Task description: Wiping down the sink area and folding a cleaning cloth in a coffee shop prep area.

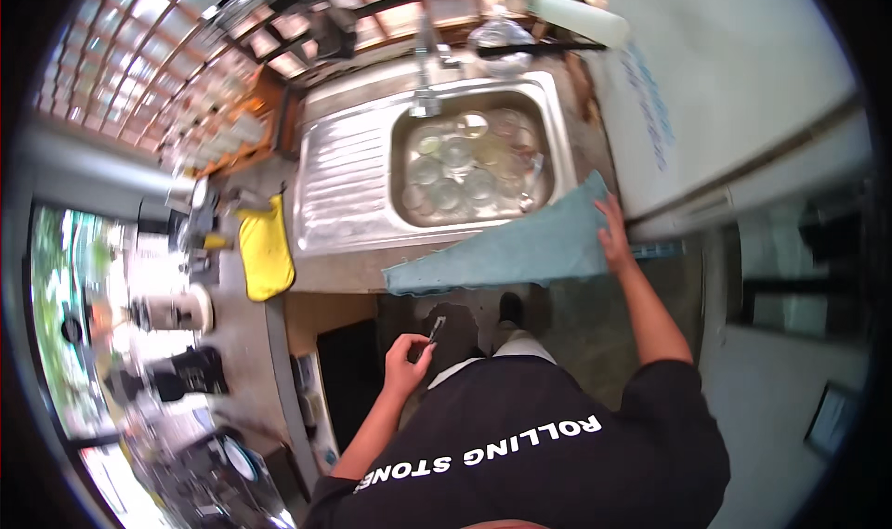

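Observation:
My left hand (408,363) is in front of my body, below the counter's edge, with a small dark pen-like object (437,328) pinched between thumb and fingers. What exactly this object is stays too blurred to tell. A blue-green cloth (516,250) lies along the front of the sink and partly over the counter's front edge. At the cloth's right edge is my right hand (613,235), its fingers apart and touching the fabric. Behind the cloth, a stainless steel sink (398,160) holds several clear round glasses or jars (456,153) lying close together.
A faucet (424,100) reaches over the sink, beside a ribbed drainboard (345,174). Left of it lies a yellow cloth (267,254). Bottles in a wooden rack (233,135) stand at the back left. A large white panel (725,83) borders the counter on the right.

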